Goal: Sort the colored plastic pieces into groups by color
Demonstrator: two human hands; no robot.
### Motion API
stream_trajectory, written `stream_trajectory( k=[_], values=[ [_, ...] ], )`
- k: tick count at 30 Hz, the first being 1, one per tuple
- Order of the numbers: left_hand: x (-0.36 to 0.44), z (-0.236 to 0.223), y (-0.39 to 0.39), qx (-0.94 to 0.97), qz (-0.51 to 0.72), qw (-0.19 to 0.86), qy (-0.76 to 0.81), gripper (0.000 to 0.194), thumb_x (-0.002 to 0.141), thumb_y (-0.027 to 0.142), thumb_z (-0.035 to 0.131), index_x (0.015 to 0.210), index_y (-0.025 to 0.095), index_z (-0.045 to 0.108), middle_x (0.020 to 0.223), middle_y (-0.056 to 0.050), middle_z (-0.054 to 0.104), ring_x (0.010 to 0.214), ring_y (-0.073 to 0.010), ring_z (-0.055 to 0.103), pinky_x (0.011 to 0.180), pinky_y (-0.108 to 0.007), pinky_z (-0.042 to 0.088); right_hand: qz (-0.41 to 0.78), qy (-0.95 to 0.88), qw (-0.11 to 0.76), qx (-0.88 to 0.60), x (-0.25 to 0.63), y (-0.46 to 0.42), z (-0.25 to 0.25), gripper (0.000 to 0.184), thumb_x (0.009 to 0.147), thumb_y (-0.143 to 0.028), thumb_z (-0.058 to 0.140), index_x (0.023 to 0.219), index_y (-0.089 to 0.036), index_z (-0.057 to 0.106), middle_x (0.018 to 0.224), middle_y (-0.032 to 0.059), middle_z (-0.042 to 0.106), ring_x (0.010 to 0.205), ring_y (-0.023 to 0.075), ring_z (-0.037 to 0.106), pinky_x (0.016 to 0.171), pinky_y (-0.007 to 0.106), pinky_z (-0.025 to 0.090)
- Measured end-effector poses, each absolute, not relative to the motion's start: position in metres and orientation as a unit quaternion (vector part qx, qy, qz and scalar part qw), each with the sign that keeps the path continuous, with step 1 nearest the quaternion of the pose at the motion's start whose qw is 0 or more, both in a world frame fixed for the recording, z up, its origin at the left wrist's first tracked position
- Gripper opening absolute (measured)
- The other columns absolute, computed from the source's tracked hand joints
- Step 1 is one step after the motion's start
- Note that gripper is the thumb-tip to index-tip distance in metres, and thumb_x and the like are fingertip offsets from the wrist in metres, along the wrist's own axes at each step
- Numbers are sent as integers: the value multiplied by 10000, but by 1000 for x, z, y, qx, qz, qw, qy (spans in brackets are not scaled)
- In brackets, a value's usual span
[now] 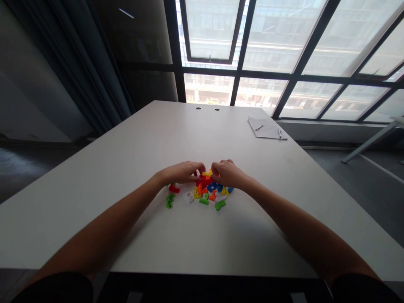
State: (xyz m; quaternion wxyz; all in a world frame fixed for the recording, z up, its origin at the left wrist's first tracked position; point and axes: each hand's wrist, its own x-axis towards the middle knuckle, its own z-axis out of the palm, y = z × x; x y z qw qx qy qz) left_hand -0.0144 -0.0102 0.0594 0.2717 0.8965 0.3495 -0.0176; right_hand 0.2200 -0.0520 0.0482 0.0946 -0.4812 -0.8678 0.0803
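Two bare forearms reach in from the near edge of a white table [132,143], and the person's hands meet over a heap of plastic blocks [210,187] lying on it. The left hand [181,172] and right hand [227,174] are both curled downward, not spread, with their fingertips [202,168] close together at the top of the heap. The fingers hide whatever lies under them, so I cannot tell whether either hand is pinching a block.

The heap sits toward the middle of the table, a jumble of red, yellow, orange, blue, green and white pieces. A green block [220,205] and a white block [189,198] lie at its near edge, while a red block [173,189] and another green block [169,200] sit just apart on the left.

Farther along the table, toward the right, lies a sheet of paper [267,128] with two pens [279,134] on it. Two small round holes [198,108] mark the far end. Beyond that, a tall gridded window [284,50] looks out on a building, with a dark curtain [104,63] to its left.
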Motion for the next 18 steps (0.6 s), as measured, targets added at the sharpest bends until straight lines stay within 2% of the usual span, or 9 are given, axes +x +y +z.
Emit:
stream_trajectory(
  k=[4, 7, 10, 14, 18],
  values=[
    [-21, 61, -3, 876, -35, 313, 365, 455, 930, 443, 683, 1332, 241, 614, 1244, -86, 761, 1059, -237, 739, 816, -299, 589, 63, -857, 156, -488, 231, -51, 40, 92, 911, -180, 630, 841, -220, 586, 737, 23, 682, 747, 208, 613, 797, 332, 385],
    [-36, 66, 10, 859, -35, 315, 403, 490, 903, 442, 703, 1343, 248, 614, 1260, -80, 758, 1061, -234, 741, 816, -293, 598, 49, -846, 220, -483, 251, -43, 29, 92, 901, -187, 644, 846, -221, 578, 760, 24, 696, 732, 201, 604, 795, 326, 397],
    [-52, 69, 27, 851, 6, 278, 445, 478, 885, 449, 710, 1304, 234, 629, 1231, -80, 769, 1047, -233, 746, 812, -289, 600, 39, -816, 287, -501, 277, -32, 12, 108, 899, -211, 644, 821, -224, 572, 768, 26, 704, 709, 192, 602, 792, 325, 414],
    [-60, 62, 57, 844, 86, 218, 482, 453, 877, 455, 718, 1254, 215, 645, 1178, -84, 788, 1014, -230, 756, 788, -281, 596, 73, -763, 348, -540, 302, -26, -11, 101, 866, -243, 650, 793, -231, 582, 761, 18, 701, 643, 174, 585, 685, 295, 419],
    [-49, 48, 97, 827, 131, 160, 522, 407, 859, 413, 757, 1207, 214, 683, 1163, -67, 801, 975, -223, 762, 782, -281, 577, 56, -764, 364, -529, 305, -29, -20, 98, 887, -269, 639, 805, -230, 601, 766, 21, 707, 657, 178, 599, 718, 302, 443]
  ],
)
